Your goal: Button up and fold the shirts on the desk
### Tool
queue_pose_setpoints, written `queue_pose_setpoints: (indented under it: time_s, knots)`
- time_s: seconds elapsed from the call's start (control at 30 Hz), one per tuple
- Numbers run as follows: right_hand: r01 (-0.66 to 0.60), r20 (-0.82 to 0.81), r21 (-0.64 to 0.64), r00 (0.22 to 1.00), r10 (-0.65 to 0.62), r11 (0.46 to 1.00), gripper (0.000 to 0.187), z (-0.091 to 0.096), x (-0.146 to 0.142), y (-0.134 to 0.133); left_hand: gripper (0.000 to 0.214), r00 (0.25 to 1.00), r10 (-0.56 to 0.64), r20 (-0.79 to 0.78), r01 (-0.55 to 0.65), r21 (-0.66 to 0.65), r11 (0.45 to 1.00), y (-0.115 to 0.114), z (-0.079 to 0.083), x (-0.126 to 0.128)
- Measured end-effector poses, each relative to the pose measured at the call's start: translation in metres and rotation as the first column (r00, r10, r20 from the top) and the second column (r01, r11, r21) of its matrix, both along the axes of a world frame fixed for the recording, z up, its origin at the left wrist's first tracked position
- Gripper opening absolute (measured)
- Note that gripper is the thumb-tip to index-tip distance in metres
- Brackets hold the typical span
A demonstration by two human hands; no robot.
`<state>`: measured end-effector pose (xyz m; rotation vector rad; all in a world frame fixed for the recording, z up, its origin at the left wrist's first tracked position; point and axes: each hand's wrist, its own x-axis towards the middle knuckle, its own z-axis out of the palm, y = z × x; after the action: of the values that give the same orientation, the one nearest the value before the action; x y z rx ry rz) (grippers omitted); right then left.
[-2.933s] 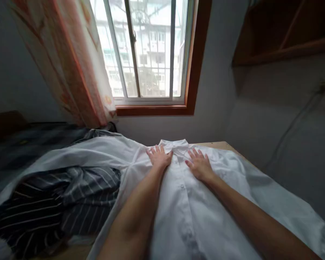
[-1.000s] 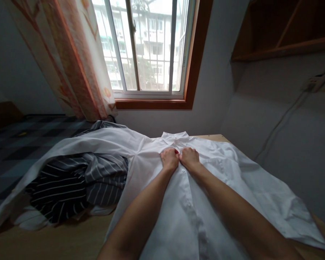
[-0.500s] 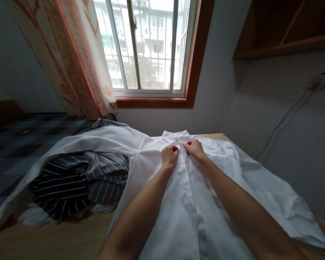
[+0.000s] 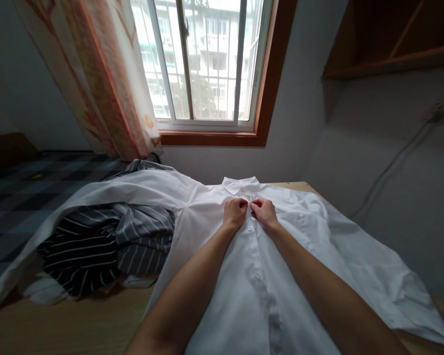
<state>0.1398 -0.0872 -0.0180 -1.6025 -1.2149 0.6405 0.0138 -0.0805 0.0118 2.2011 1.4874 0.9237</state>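
Observation:
A white button-up shirt (image 4: pixel 207 256) lies face up with its collar (image 4: pixel 240 185) at the far end and its sleeves spread to both sides. Just below the collar, my left hand (image 4: pixel 236 212) pinches the front placket from the left side. Facing it, my right hand (image 4: pixel 263 212) pinches the other front edge, and the fingertips of both hands nearly meet. Whether a button sits between the fingers is too small to tell. Further down, small buttons (image 4: pixel 250 228) show along the placket, where the two front edges lie close together.
The shirt rests on a wooden table (image 4: pixel 70 325). Bunched striped dark clothes (image 4: pixel 92 251) lie left, partly under one sleeve. Beyond is a bed with a checked cover (image 4: pixel 15 197). A curtain (image 4: pixel 107 84) and window (image 4: pixel 214 74) stand behind; a shelf (image 4: pixel 392 61) hangs at right above a cable (image 4: pixel 388 167).
My hands have come closer together at the placket. The right hand has shifted slightly down, bringing its front edge toward the left one.

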Motion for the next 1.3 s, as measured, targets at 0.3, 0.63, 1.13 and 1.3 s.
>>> queue_pose_setpoints:
  time_s: [0.3, 0.63, 1.13, 1.3]
  knots:
    - [-0.022, 0.046, 0.042, 0.999, 0.02, 0.999, 0.019, -0.004, -0.003, -0.008, 0.01, 0.979, 0.073, 0.191, -0.055, -0.096, 0.994, 0.007, -0.001, -0.003]
    - [-0.158, -0.035, -0.015, 0.987, 0.157, 0.987, 0.025, 0.003, 0.008, -0.007, 0.009, 0.982, 0.069, 0.176, -0.052, -0.095, 0.994, 0.007, -0.002, -0.003]
    - [-0.024, 0.322, 0.093, 0.947, -0.007, 0.995, 0.011, 0.014, -0.009, -0.016, 0.009, 0.979, 0.085, 0.184, -0.065, -0.111, 0.992, 0.003, 0.003, -0.001]
    - [0.0, 0.385, 0.126, 0.922, -0.048, 0.992, 0.011, 0.011, -0.012, -0.016, 0.008, 0.982, 0.102, 0.159, -0.087, -0.094, 0.992, 0.003, 0.002, 0.0]
